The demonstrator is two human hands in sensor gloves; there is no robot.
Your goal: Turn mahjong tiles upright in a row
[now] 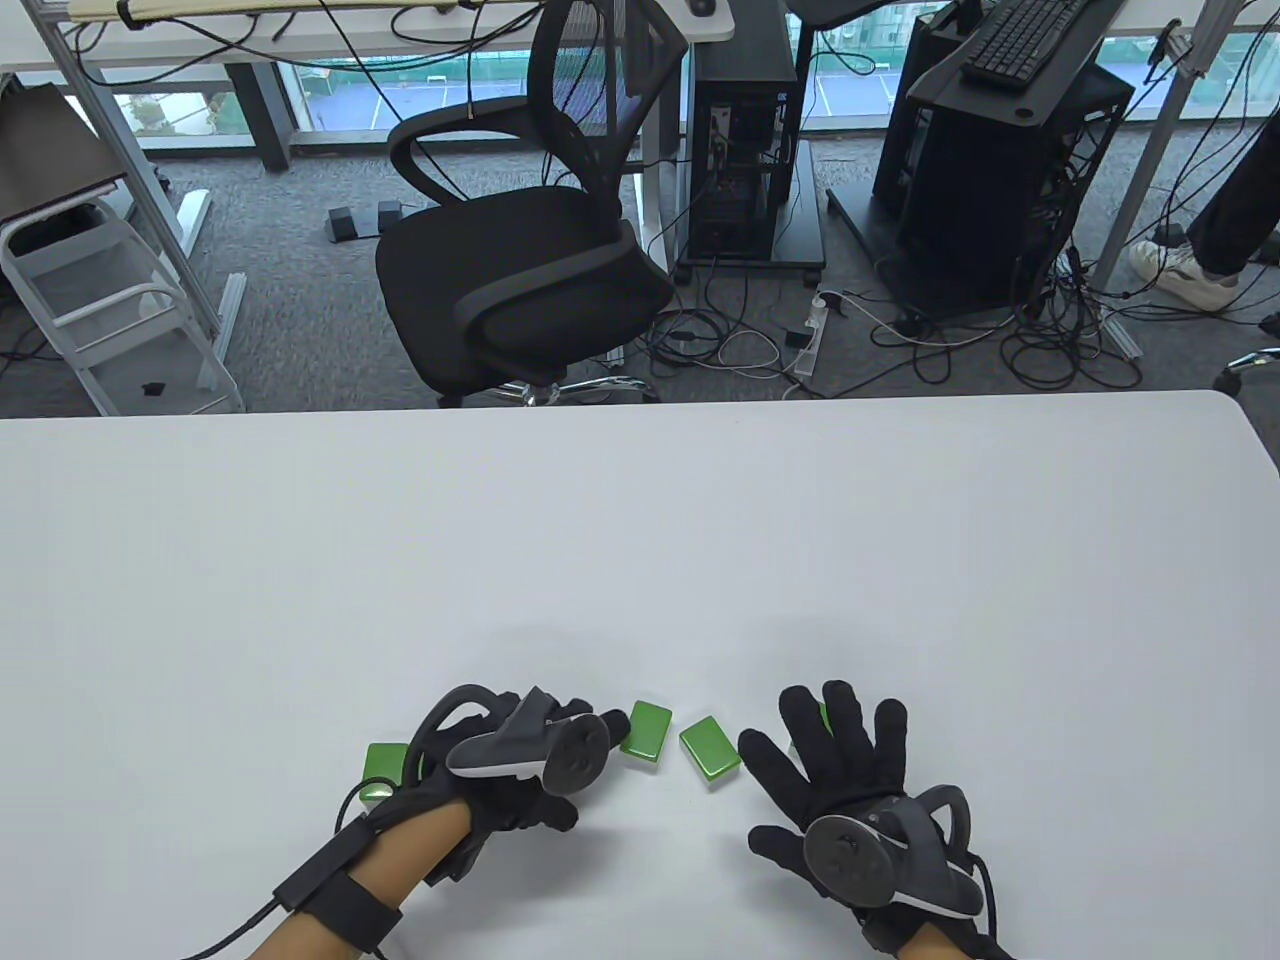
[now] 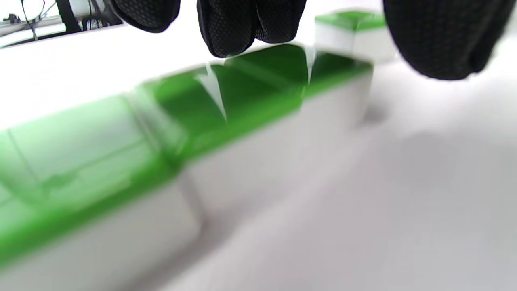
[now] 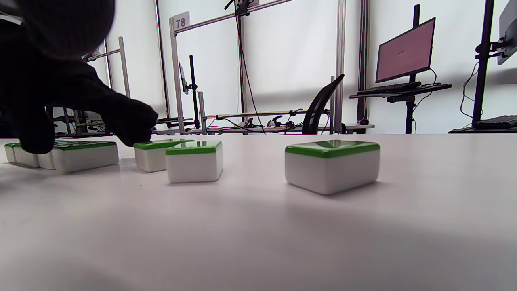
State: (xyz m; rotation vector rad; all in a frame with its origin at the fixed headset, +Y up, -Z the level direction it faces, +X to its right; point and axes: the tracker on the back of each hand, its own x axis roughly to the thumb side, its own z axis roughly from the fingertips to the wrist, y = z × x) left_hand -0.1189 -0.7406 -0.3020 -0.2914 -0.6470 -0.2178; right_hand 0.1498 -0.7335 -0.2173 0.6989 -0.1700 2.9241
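Mahjong tiles lie near the front edge of the bench [image 1: 640,520], all flat w/ green backs up, as far as the pictures show; none stands upright yet. So I judge the task is at its start: maybe some lining-up is done, but no flip.

In the table view, one tile [image 1: 646,735] sits just beside the left hand [image 1: 500,760], a second tile [image 1: 710,750] is a little to its right, apart from it and turned at an angle. Another tile [image 1: 383,762] peeks out at the left of the left hand. The left wrist view shows a packed row of tiles [image 2: 226,117] touching side by side under the fingertips [image 2: 238,28]; blur is strong, so contact is not sure.

Left hand: fingers curled down over the row; grip state I cannot tell, it seems to press or nudge, not to grasp.

Right hand [image 1: 850,790]: fingers spread flat, released, holding nothing; a bit of green shows under its fingers, prob. one more tile.

Left to do, in my judgement: bring the loose tiles into the line, then tip every tile onto its edge.
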